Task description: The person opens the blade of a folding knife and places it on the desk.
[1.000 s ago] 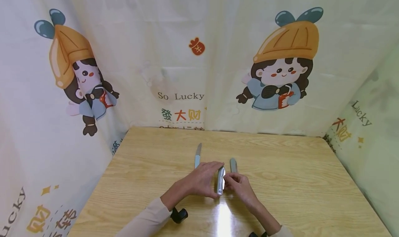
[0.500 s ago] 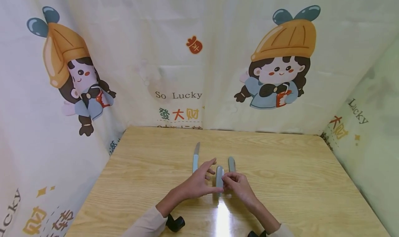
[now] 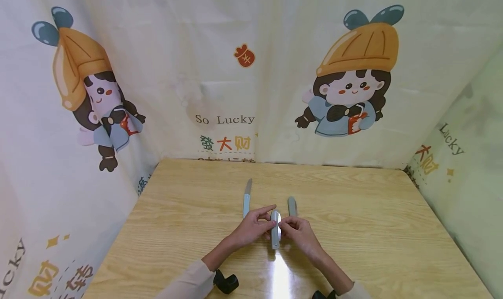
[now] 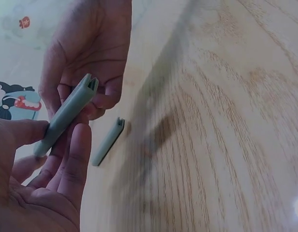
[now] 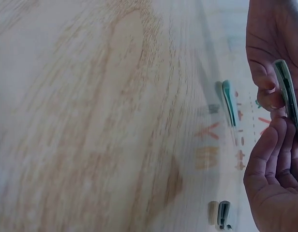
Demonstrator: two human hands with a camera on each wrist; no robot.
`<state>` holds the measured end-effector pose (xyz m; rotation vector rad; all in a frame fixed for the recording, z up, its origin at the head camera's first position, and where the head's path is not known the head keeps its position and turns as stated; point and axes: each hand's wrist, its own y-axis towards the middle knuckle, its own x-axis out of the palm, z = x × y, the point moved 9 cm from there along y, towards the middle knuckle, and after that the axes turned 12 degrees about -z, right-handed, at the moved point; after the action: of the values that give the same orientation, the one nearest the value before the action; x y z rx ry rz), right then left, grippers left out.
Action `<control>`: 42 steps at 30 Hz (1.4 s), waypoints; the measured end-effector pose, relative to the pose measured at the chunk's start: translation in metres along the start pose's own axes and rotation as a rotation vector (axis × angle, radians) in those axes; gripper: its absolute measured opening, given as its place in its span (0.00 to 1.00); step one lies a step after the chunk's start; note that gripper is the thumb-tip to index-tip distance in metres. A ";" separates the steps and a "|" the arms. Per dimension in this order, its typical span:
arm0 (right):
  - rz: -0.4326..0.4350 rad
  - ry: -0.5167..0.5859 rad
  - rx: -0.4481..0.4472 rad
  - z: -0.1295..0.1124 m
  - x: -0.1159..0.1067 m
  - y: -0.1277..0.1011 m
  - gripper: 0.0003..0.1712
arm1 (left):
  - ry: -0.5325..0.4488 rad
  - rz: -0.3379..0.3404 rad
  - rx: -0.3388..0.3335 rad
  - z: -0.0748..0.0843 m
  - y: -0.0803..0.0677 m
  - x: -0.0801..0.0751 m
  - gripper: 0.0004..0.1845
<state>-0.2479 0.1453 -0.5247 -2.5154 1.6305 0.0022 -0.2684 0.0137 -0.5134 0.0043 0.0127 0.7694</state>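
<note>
Above the table, a grey-green folding knife [image 3: 274, 235] is held between both hands. My left hand [image 3: 250, 228] grips its handle from the left, the thumb on one side and fingertips behind. From the right, my right hand [image 3: 301, 234] pinches at the knife's bright edge, where a strip of blade shows. In the left wrist view the slotted handle [image 4: 67, 114] tilts between the hands. Beyond my left hand lies a light-blue knife [image 3: 246, 202] with its blade out. A second grey-green folding knife [image 3: 292, 206] lies behind my right hand, its blade not visible.
The wooden table [image 3: 373, 229] carries a bright light reflection in front of the hands. A printed curtain [image 3: 275, 94] hangs along its back and sides. Black wrist mounts [image 3: 226, 283] sit under the forearms.
My left hand let its fingers come off the knife's ends, then took hold of the handle's side with the thumb. My right hand has kept its pinch at the edge.
</note>
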 end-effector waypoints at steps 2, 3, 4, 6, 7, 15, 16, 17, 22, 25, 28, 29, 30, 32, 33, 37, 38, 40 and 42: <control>0.001 -0.003 0.003 0.000 0.001 0.000 0.15 | 0.000 0.010 -0.002 0.001 -0.001 0.000 0.28; 0.004 -0.004 0.006 0.000 0.001 0.000 0.15 | 0.002 0.014 -0.004 0.001 -0.001 0.000 0.28; 0.008 -0.001 0.009 0.000 0.001 0.000 0.15 | 0.001 0.015 -0.004 0.001 -0.002 0.000 0.27; 0.016 -0.001 0.016 0.000 0.001 -0.001 0.15 | 0.006 0.020 -0.002 0.002 -0.003 -0.001 0.27; 0.022 -0.001 0.018 0.000 0.001 -0.001 0.16 | 0.009 0.022 0.001 0.002 -0.003 -0.001 0.27; 0.038 0.018 0.019 0.001 0.001 -0.002 0.15 | 0.005 0.051 0.005 0.003 -0.007 -0.006 0.27; 0.039 0.028 0.023 0.001 0.002 -0.002 0.15 | 0.006 0.053 0.003 0.003 -0.007 -0.006 0.27; 0.042 0.042 0.024 0.001 0.002 -0.002 0.15 | 0.004 0.053 0.002 0.002 -0.007 -0.006 0.27; 0.045 0.129 0.045 0.005 0.004 -0.001 0.18 | 0.008 0.046 0.003 0.002 -0.007 -0.006 0.27; 0.033 0.156 0.046 0.006 0.004 -0.001 0.19 | 0.010 0.038 0.006 0.002 -0.007 -0.004 0.27; 0.015 0.151 0.047 0.006 0.004 -0.001 0.19 | 0.009 0.035 0.005 0.002 -0.007 -0.003 0.27; 0.008 0.146 0.045 0.006 0.005 -0.001 0.19 | 0.007 0.036 0.005 0.002 -0.007 -0.003 0.27; 0.004 0.143 0.045 0.006 0.005 -0.001 0.18 | 0.005 0.037 0.002 0.002 -0.007 -0.003 0.26; 0.000 0.137 0.042 0.006 0.004 -0.001 0.18 | 0.000 0.038 0.000 0.002 -0.008 -0.003 0.26; -0.001 0.134 0.038 0.005 0.004 -0.001 0.18 | -0.003 0.037 -0.002 0.002 -0.008 -0.003 0.26; -0.002 0.122 0.024 0.005 0.004 -0.001 0.18 | -0.016 0.043 -0.002 0.001 -0.008 -0.003 0.26; 0.000 0.117 0.023 0.005 0.004 -0.001 0.18 | -0.019 0.045 -0.002 0.000 -0.008 -0.003 0.26; 0.008 0.111 0.026 0.005 0.003 -0.001 0.18 | -0.024 0.050 -0.003 -0.001 -0.008 -0.003 0.26; 0.016 0.105 0.032 0.006 0.003 -0.002 0.18 | -0.020 0.050 -0.008 -0.001 -0.009 -0.003 0.26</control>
<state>-0.2445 0.1440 -0.5310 -2.5185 1.6749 -0.1556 -0.2643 0.0051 -0.5147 0.0048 -0.0093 0.8194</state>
